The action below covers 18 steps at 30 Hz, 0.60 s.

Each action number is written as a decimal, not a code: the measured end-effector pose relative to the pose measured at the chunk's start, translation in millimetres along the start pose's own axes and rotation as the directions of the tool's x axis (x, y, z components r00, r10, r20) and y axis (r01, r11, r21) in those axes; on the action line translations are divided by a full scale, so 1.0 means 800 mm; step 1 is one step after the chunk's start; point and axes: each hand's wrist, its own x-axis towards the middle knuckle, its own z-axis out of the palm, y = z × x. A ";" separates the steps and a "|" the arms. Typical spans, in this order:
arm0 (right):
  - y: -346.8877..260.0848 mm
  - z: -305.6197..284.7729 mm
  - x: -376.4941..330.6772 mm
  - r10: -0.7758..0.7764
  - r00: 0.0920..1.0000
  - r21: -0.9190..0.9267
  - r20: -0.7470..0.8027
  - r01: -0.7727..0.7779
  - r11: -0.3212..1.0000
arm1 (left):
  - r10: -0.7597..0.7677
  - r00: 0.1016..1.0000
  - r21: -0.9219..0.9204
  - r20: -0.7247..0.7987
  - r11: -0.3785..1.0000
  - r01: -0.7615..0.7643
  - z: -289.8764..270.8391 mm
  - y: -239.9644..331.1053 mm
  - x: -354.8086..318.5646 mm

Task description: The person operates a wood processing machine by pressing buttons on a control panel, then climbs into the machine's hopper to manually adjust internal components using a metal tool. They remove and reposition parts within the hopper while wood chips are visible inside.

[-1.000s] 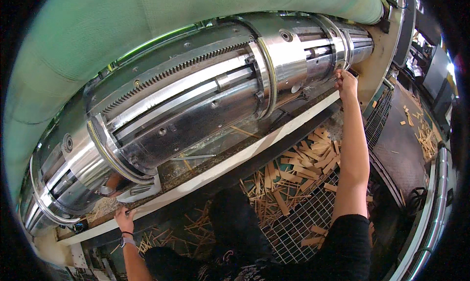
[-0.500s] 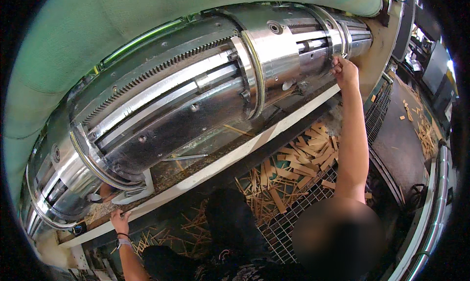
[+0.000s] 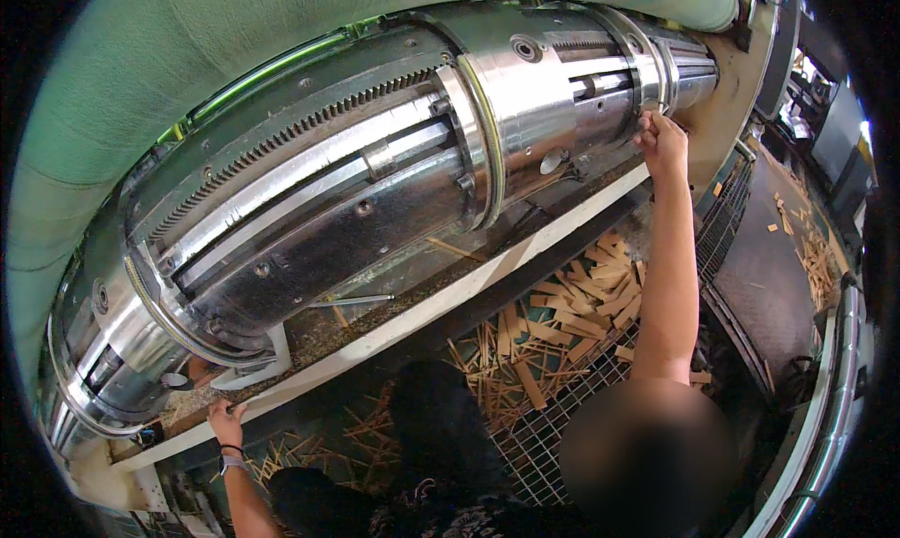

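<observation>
Where the scene begins at the left, a green roll (image 3: 169,60) curves along the far side, cut off by the upper edge and the dark lens rim. Just below it, the metal cylinder (image 3: 323,229) runs from near left to far right, its left end shading into the rim. The person's left hand (image 3: 226,422), a watch (image 3: 233,463) at its wrist, rests on the white beam (image 3: 422,320) with thumb and fingers apart; the undersides of the fingers are hidden. Farther right, a toothed rack (image 3: 291,135) lines the cylinder, and a slim rod (image 3: 352,301) lies between cylinder and beam. On the near side, pale print on the person's dark clothing (image 3: 427,425) is too small to make out. Brown scraps (image 3: 591,294) lie heaped over a grating (image 3: 536,444), partly covering it. At the far right, the right hand (image 3: 663,147) has its fingers bent together at the lower edge of a metal ring (image 3: 647,79) around the cylinder; whether they pinch anything cannot be told. Nearer, a blurred round patch hides that arm above the elbow. A shiny tube (image 3: 839,388) stands rightmost, and the machinery beyond it is indistinct.
</observation>
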 end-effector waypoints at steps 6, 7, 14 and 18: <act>0.020 -0.025 0.004 -0.076 0.997 -0.261 -0.005 0.072 0.963 | 0.042 0.998 0.024 -0.044 0.999 -0.041 -0.002 0.004 -0.003; 0.024 -0.032 0.005 -0.117 0.993 -0.355 -0.015 0.104 0.929 | 0.050 0.997 0.022 -0.060 0.999 -0.049 -0.002 0.005 -0.005; 0.001 -0.078 0.038 -0.366 0.923 -0.992 0.117 0.092 -0.084 | 0.082 0.996 0.016 -0.027 0.997 -0.081 0.009 0.006 0.000; -0.044 -0.066 0.068 -0.445 0.831 -0.887 0.332 0.114 -0.448 | 0.092 0.993 0.027 -0.075 0.996 -0.091 0.002 0.012 -0.004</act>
